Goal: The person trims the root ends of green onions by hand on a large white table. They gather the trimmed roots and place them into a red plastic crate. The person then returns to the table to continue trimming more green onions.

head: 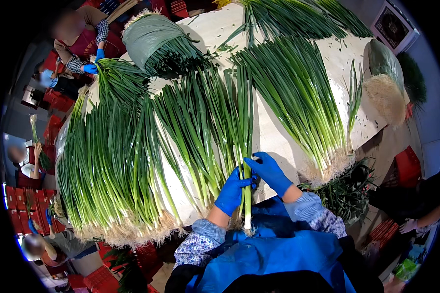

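In a blue rubber glove, my left hand (230, 192) grips a few green onions (247, 197) by their pale stalks, roots hanging at the table's near edge. My right hand (269, 172), gloved alike, is at the same stalks with its fingers bent; whether it pinches a leaf there is hidden. Left of my hands lies a loose row of green onions (194, 146), and beyond it a thick pile (113, 164) with roots towards me. Another pile of green onions (297, 106) lies to the right, with a single thin onion (354, 102) beside it.
A large wrapped bundle of green onions (157, 44) stands on the white table (275, 128) at the far left; another wrapped bundle (385, 80) lies at the right edge. Trimmed leaves (346, 190) are heaped below the right edge. A co-worker (86, 40) handles onions across the table. Red crates (29, 208) stand left.
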`<state>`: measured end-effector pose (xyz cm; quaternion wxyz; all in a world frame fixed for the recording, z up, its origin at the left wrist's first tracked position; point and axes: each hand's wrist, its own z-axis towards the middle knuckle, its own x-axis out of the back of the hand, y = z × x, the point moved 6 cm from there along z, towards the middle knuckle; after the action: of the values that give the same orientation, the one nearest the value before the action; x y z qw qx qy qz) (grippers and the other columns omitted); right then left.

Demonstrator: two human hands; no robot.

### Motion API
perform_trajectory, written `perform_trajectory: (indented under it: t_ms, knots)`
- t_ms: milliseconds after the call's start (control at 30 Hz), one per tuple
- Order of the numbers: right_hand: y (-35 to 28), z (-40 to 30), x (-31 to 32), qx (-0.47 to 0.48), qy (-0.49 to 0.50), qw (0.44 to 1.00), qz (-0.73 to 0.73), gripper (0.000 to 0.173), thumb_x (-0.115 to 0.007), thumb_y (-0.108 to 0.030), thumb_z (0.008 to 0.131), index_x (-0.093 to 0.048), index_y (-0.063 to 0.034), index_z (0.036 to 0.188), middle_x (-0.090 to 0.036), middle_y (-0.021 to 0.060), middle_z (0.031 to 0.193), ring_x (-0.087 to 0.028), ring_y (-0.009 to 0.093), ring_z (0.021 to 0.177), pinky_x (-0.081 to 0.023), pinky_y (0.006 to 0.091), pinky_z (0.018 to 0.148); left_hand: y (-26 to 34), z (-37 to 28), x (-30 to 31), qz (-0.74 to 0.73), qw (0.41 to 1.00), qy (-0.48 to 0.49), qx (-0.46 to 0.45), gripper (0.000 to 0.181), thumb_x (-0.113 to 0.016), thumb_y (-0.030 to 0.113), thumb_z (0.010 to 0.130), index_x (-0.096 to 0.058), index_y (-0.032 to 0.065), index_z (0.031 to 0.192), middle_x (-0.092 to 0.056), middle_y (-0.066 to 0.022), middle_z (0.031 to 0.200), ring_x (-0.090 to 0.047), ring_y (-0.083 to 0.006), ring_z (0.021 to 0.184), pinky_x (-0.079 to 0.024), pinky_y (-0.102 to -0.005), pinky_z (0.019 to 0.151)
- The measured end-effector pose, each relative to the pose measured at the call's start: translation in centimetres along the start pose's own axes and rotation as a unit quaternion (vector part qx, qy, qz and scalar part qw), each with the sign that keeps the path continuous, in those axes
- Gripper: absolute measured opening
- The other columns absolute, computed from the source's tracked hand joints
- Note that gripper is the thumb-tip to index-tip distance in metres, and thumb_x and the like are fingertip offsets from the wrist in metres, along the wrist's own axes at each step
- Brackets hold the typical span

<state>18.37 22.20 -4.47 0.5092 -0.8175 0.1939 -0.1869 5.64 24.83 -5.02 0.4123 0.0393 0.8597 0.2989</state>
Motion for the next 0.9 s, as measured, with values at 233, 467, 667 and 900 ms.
perform_trajectory:
  t_ms: [233,467,667,900]
  knots:
    - [2.4,0.1,-1.0,-0.067,-0.032,0.971,0.226,0.019,-0.064,-0.019,0.086,-0.063,-0.0016,0.093,-0.059,0.0037,0.076,-0.054,0.012,0.064,-0.044,0.0265,0.055,-0.2,0.8,0.2,-0.050,0.998,0.001,0.048,0.029,-0.059,0.009,0.086,-0.053,0.0055,0.114,-0.061,-0.0067,0.097,-0.060,-0.0180,0.080,-0.051,-0.0300,0.064]
    - [-0.4,-7.4,2.6,-0.019,-0.032,0.974,0.223,0.022,-0.057,-0.021,0.092,-0.060,-0.0016,0.101,-0.061,0.0063,0.082,-0.055,0.010,0.069,-0.048,0.0245,0.068,-0.6,3.5,0.9,-0.025,0.996,0.051,0.067,0.036,-0.056,0.016,0.092,-0.052,0.0035,0.125,-0.060,-0.0063,0.089,-0.059,-0.0166,0.075,-0.053,-0.0289,0.063]
    - [2.5,-14.2,8.9,-0.089,0.023,0.975,0.204,0.014,-0.060,-0.011,0.089,-0.054,-0.0004,0.095,-0.060,0.0075,0.077,-0.054,0.010,0.059,-0.044,0.0254,0.052,0.0,6.6,0.6,0.060,0.991,0.116,0.011,0.026,-0.054,0.017,0.094,-0.056,0.0046,0.117,-0.057,-0.0057,0.082,-0.053,-0.0138,0.063,-0.046,-0.0272,0.052]
    - [6.4,-22.8,22.0,0.039,0.222,0.906,0.357,0.008,-0.050,-0.007,0.089,-0.048,-0.0057,0.096,-0.052,0.0038,0.063,-0.048,0.010,0.051,-0.039,0.0257,0.044,0.4,7.5,2.0,0.165,0.970,0.172,-0.046,0.024,-0.053,0.017,0.094,-0.055,0.0067,0.115,-0.058,-0.0055,0.081,-0.052,-0.0118,0.061,-0.045,-0.0256,0.053]
